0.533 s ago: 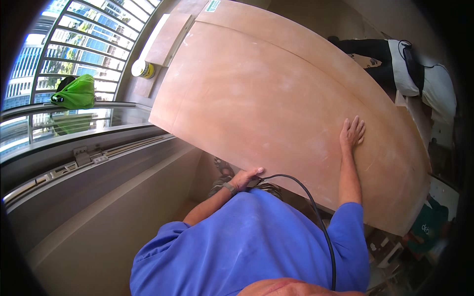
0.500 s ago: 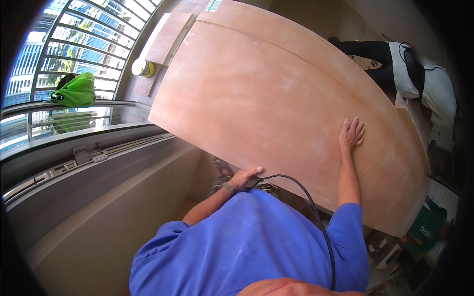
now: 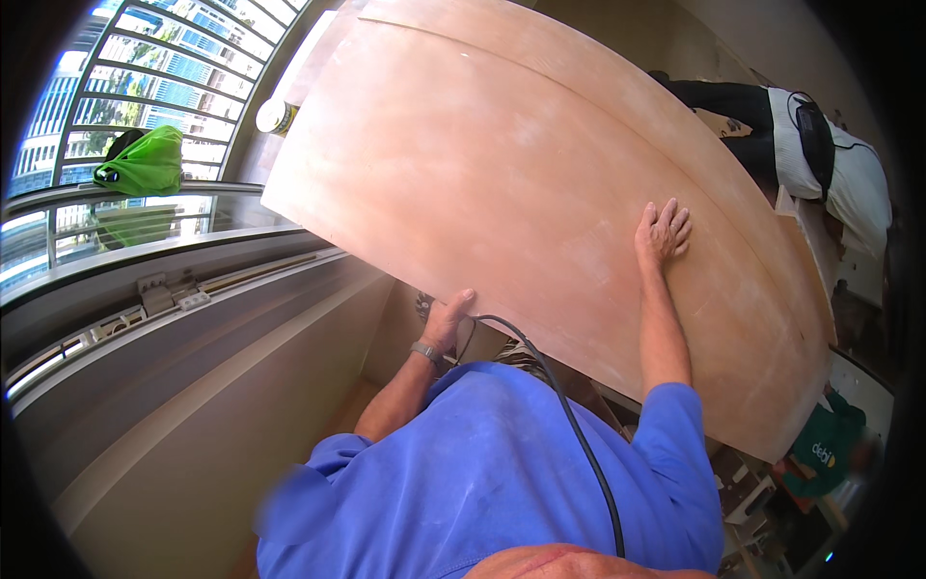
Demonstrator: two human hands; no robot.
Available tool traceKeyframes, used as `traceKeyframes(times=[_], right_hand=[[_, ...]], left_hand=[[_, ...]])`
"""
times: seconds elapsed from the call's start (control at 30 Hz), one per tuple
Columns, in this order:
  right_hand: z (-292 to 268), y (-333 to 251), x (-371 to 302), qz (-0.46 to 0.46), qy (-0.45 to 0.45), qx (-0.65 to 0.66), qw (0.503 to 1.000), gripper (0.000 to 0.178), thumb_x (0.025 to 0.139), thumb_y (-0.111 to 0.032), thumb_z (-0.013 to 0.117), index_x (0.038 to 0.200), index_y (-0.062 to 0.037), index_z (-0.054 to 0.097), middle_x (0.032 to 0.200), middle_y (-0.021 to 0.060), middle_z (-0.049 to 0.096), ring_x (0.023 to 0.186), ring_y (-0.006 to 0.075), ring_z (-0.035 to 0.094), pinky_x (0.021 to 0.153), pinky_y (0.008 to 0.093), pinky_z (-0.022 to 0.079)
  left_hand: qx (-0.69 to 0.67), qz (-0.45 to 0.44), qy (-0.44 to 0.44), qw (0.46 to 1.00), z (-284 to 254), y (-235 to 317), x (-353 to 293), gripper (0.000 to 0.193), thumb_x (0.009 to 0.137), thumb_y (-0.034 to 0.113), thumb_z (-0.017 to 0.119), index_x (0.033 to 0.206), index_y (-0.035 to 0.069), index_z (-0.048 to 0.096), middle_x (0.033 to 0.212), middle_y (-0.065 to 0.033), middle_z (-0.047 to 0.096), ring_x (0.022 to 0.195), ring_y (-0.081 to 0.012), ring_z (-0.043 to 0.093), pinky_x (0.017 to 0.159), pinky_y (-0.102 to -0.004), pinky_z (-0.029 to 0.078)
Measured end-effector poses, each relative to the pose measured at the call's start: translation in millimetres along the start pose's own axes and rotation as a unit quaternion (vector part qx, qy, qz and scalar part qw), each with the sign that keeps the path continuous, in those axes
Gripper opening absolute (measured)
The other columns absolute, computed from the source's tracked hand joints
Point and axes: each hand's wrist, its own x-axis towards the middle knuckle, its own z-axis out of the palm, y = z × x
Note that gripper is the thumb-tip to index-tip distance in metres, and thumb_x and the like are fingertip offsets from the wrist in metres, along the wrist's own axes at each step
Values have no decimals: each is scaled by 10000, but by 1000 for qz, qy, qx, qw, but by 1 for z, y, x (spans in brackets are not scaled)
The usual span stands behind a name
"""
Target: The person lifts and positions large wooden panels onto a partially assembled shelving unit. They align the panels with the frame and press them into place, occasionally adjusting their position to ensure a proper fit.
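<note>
A large, thin wooden board, pinkish-brown with pale dusty patches, stretches across the space before me. My left hand grips its near edge, thumb on top; the fingers are hidden underneath. A black cable comes from beside that hand and runs over my blue shirt. Further right, my right hand lies flat on the board's upper face with its fingers apart. A shallow lengthwise line shows along the far part of the board.
A barred window is at the left, with a green bag on its sill. A can stands by the board's left end. Beyond the far edge, a person in white bends over; another in green is at lower right.
The board has shifted left and away from me, covering more of the surface by the can. Both my hands have moved left and away from me with it.
</note>
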Motion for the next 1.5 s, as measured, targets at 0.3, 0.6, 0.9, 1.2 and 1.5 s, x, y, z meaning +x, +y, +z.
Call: traceKeyframes(times=[0.3, 0.6, 0.9, 1.2, 1.5], right_hand=[[22, -39, -2, -5, 31, 47, 998, 629, 856, -456, 367, 1378, -110, 317, 1466, 167, 172, 1360, 356, 59, 1032, 594, 16], [-18, -83, -9, -32, -10, 153, 988, 595, 864, -401, 399, 1349, -63, 332, 1444, 206, 190, 1336, 391, 115, 1055, 552, 58], [-22, 96, -20, -66, 64, 86, 992, 526, 903, -384, 383, 1310, -52, 406, 1417, 214, 254, 1321, 374, 200, 1047, 549, 148], [-30, 108, -25, -62, 21, 90, 994, 529, 888, -390, 410, 1351, -143, 349, 1429, 164, 249, 1317, 371, 193, 1060, 535, 115], [-22, 83, -23, -61, 6, 95, 994, 544, 891, -393, 380, 1359, -120, 332, 1445, 162, 220, 1339, 365, 143, 1070, 528, 78]], left_hand=[[-98, -47, -42, 993, -6, -34, 12, 301, 822, 314, 632, 952, 61, 533, 889, -32, 547, 779, -143, 548, 634, -303, 453], [-113, 77, 46, 990, 26, 13, 6, 374, 806, 314, 642, 1008, 15, 544, 934, -75, 576, 855, -178, 575, 738, -323, 490], [-173, 104, 98, 975, -18, 20, 34, 419, 805, 313, 650, 1092, 27, 545, 1114, -80, 546, 1068, -212, 492, 935, -402, 399], [-179, 113, 96, 973, -13, 22, 28, 536, 801, 395, 638, 1177, 38, 501, 1186, -95, 509, 1090, -221, 476, 946, -386, 384], [-93, 11, 24, 995, 37, -44, 12, 466, 780, 347, 668, 1088, 21, 541, 1033, -76, 567, 959, -196, 540, 804, -367, 471]])
